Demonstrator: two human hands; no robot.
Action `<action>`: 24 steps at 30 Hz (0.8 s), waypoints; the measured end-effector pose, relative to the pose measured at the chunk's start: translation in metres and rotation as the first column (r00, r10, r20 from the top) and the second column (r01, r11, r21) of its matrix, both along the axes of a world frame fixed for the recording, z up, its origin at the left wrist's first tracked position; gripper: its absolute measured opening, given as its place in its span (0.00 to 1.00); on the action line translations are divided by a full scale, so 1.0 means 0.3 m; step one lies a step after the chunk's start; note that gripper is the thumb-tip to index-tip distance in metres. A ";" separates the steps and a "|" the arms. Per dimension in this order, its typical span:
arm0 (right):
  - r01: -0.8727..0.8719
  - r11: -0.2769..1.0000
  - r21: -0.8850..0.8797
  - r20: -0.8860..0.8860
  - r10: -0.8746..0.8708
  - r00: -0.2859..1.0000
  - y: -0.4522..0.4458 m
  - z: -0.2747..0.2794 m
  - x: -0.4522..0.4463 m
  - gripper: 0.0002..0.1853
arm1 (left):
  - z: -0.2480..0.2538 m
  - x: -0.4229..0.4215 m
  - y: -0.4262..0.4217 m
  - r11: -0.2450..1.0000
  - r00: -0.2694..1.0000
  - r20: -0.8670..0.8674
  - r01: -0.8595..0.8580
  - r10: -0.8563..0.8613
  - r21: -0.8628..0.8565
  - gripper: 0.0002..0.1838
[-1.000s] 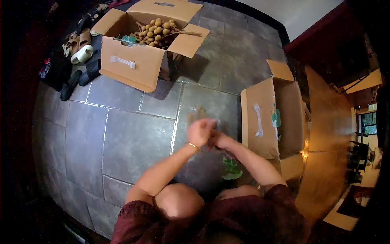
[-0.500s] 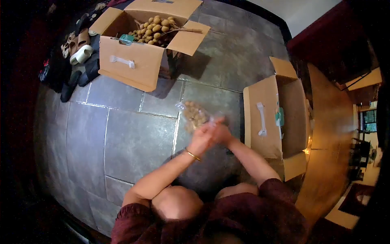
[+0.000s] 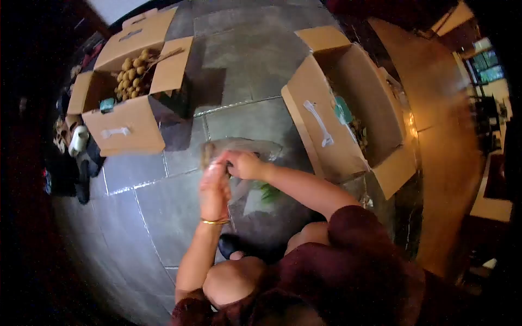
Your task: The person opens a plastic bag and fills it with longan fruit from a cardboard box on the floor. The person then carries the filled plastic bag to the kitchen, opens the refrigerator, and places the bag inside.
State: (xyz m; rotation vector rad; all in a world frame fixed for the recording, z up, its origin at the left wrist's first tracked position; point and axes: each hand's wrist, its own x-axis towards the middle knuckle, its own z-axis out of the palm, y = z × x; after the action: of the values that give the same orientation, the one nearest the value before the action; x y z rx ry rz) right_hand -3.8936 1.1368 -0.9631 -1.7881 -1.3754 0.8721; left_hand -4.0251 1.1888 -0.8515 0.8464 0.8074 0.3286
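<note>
My left hand (image 3: 215, 182), with a gold bracelet at its wrist, is raised in front of my knees and smeared by motion. Its fingers are closed on a clear plastic bag (image 3: 255, 145). Small brown round fruits, apparently longans (image 3: 206, 156), show blurred just beyond the left fingers. Meeting it from the right, my right hand (image 3: 246, 165) has its fingers curled in at the gathered plastic. Exactly what each fingertip pinches is hidden. Below the hands a blurred green patch (image 3: 267, 192) shows beside pale, see-through plastic; I cannot tell whether it is leaf or print.
An open cardboard box (image 3: 125, 138) at the left holds a heap of longans (image 3: 130, 76) on stems. Another open box (image 3: 307, 103) stands close by my right arm, with some twiggy bits inside. Shoes (image 3: 79, 140) lie at the far left on the tiled floor (image 3: 168, 212).
My view has swung, so both boxes sit further left. My hands have moved left with the bag, and its fruits now show less. The plastic spreads out to the right, and the green patch has appeared.
</note>
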 end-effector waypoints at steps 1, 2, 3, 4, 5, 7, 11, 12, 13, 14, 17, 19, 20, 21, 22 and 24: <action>-0.052 0.985 -0.166 0.174 0.081 0.981 -0.008 0.015 0.011 0.31 | 0.018 -0.011 0.034 1.000 0.997 0.075 -0.027 0.027 0.002 0.20; -0.100 0.994 -0.046 0.166 0.106 0.980 -0.025 -0.076 0.010 0.33 | 0.011 -0.032 0.063 0.998 0.994 0.086 -0.066 0.067 -0.017 0.20; -0.115 0.993 0.012 0.170 0.111 0.979 -0.035 -0.101 0.002 0.34 | 0.011 -0.048 0.081 0.993 0.989 0.094 -0.109 0.112 -0.041 0.21; -0.135 0.989 0.068 0.177 0.121 0.977 -0.044 -0.126 -0.003 0.34 | 0.008 -0.055 0.091 0.990 0.990 0.043 -0.132 0.133 -0.046 0.21; -0.160 0.980 0.121 0.187 0.136 0.973 -0.052 -0.149 -0.011 0.35 | 0.005 -0.057 0.092 0.992 0.991 0.035 -0.126 0.126 -0.023 0.20; -0.138 0.990 0.023 0.247 0.128 0.961 -0.055 -0.145 -0.016 0.31 | 0.027 -0.053 0.093 0.992 0.992 0.023 -0.121 0.121 0.022 0.19; -0.046 0.979 -0.198 0.142 0.075 0.987 -0.069 -0.019 0.026 0.22 | 0.013 -0.067 0.097 0.962 0.988 -0.144 -0.023 0.064 0.273 0.15; -0.022 0.983 -0.182 0.191 0.057 0.980 -0.075 -0.026 0.018 0.22 | 0.002 -0.078 0.100 0.938 0.977 -0.207 0.028 0.047 0.344 0.14; -0.015 0.986 -0.167 0.205 0.049 0.978 -0.080 -0.056 0.002 0.23 | 0.003 -0.083 0.096 0.909 0.962 -0.270 0.082 0.035 0.409 0.13; -0.008 0.988 -0.152 0.218 0.041 0.975 -0.085 -0.084 -0.015 0.24 | 0.008 -0.082 0.085 0.888 0.960 -0.279 0.100 0.034 0.450 0.13; 0.028 0.981 -0.192 0.233 0.018 0.972 -0.092 -0.111 -0.053 0.24 | 0.045 -0.071 0.065 0.927 0.970 -0.245 0.081 0.013 0.367 0.14; -0.144 0.962 -0.230 -0.003 0.148 0.989 -0.098 -0.022 -0.015 0.36 | 0.065 -0.063 0.073 0.966 0.987 -0.153 -0.005 0.046 0.259 0.15; -0.283 0.878 -0.386 0.029 0.318 0.948 -0.082 0.024 0.007 0.40 | 0.074 -0.064 0.080 0.979 0.992 -0.110 -0.046 0.069 0.197 0.15; -0.393 0.748 -0.535 0.031 0.482 0.876 -0.069 0.083 0.036 0.45 | 0.086 -0.067 0.089 0.977 0.992 -0.105 -0.046 0.069 0.207 0.16; -0.402 0.753 -0.521 -0.029 0.455 0.890 -0.063 0.165 0.076 0.52 | 0.098 -0.073 0.101 0.975 0.993 -0.098 -0.049 0.072 0.216 0.16; -0.327 0.772 -0.545 -0.104 0.325 0.940 -0.077 0.199 0.110 0.45 | 0.113 -0.091 0.129 0.965 0.993 -0.097 -0.042 0.070 0.260 0.16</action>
State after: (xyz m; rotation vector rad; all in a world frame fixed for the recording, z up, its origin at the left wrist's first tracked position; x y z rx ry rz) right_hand -3.8605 1.1139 -0.9034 -1.9822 -1.5663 1.6022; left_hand -4.0524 1.2275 -0.8175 1.0929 0.9005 0.4484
